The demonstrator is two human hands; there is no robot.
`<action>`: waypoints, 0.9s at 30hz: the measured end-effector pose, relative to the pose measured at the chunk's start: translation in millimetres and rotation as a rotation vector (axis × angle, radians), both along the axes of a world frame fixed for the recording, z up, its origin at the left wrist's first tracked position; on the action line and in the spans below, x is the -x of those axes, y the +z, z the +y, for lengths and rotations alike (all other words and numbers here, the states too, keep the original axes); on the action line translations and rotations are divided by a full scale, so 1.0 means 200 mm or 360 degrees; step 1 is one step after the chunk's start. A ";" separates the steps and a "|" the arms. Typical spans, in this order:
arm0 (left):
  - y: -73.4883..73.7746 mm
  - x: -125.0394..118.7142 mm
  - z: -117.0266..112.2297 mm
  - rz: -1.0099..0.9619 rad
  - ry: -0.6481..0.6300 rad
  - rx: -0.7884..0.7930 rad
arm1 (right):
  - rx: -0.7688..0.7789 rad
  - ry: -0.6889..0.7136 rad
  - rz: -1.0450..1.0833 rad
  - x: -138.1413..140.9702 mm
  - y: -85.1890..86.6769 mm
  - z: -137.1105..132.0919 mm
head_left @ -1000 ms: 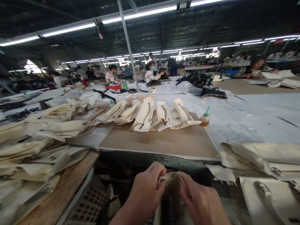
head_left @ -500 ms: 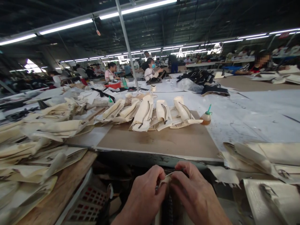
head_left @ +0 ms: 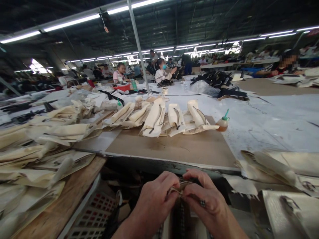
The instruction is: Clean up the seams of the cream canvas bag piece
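Observation:
My left hand [head_left: 156, 202] and my right hand [head_left: 208, 205] are close together at the bottom of the view, below the table's near edge. Both are closed, pinching the top edge of a cream fabric piece with a checked lining [head_left: 179, 212] between fingers and thumbs. Most of that piece is hidden under my hands. Ahead on the brown board [head_left: 174, 149] lies a row of folded cream pieces with dark zips [head_left: 171, 118].
Piles of cream pieces [head_left: 37, 156] cover the left side, and more lie at the right [head_left: 281, 172]. A small glue bottle with a green tip [head_left: 222, 122] stands beside the row. A metal pole [head_left: 139, 49] rises mid-table. Other people sit working at the far tables [head_left: 161, 71].
My hands have closed in on each other, folding the fabric's top edge shut between them. The view has shifted slightly to the left.

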State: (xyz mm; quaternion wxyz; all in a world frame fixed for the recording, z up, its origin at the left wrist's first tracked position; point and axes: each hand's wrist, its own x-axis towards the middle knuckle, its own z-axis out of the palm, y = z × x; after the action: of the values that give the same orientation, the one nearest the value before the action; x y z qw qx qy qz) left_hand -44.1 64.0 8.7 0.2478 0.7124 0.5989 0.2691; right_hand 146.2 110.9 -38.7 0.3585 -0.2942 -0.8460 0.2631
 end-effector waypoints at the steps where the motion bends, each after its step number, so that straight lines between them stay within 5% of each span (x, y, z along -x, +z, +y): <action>1: 0.00 0.00 0.00 0.0018 -0.0027 -0.0016 | -0.0004 -0.0018 -0.0003 0.00 0.00 0.00; 9: -0.03 -0.04 0.01 0.0096 -0.0116 -0.0182 | -0.0042 -0.0211 -0.0030 -0.03 -0.01 0.02; 14: -0.03 -0.04 0.02 0.0073 -0.0151 -0.0250 | 0.0035 -0.0135 -0.0046 -0.04 0.01 0.02; 27: 0.02 -0.05 0.03 0.0198 -0.0131 -0.0017 | 0.0059 -0.0023 0.0021 -0.02 0.02 0.03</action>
State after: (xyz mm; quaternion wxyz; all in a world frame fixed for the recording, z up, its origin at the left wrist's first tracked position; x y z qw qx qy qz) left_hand -34.8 70.3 13.1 0.2170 0.7530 0.5820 0.2171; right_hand 150.6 116.7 -34.0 0.3605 -0.3053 -0.8364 0.2782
